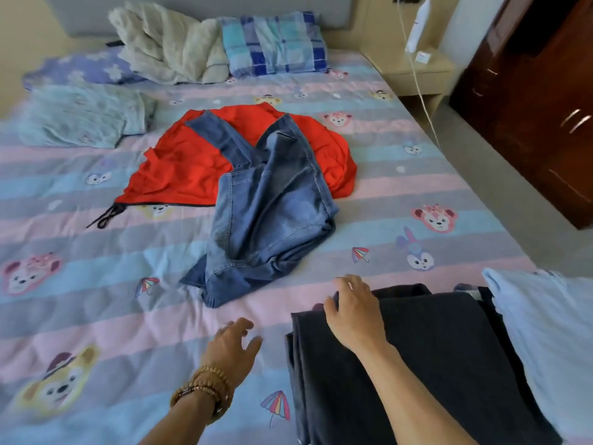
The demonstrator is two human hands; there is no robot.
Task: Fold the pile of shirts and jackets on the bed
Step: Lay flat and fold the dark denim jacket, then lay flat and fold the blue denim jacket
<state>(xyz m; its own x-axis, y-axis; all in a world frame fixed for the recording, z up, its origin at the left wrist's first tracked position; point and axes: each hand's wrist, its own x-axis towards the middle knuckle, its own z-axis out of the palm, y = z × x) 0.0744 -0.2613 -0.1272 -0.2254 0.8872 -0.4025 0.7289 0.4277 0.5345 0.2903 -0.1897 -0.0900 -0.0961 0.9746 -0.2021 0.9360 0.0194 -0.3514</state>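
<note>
A crumpled blue denim garment point(272, 207) lies in the middle of the bed, partly over a spread red jacket point(189, 162) with a black drawstring at its lower left. A folded dark navy garment point(426, 358) sits at the near right. My right hand point(353, 309) rests on its far left corner, fingers curled over the edge. Beside that garment my left hand point(236, 343), with bead bracelets on the wrist, hovers above the sheet with fingers spread and nothing in it. A light blue garment point(545, 335) lies to the right of the navy one.
The bed sheet point(96, 316) is striped pink and blue with cartoon prints. A folded pale teal cloth point(83, 117) lies at the far left. A cream blanket point(170, 43) and a plaid pillow point(276, 43) sit at the headboard. A nightstand point(414, 72) and dark wardrobe point(539, 101) stand to the right.
</note>
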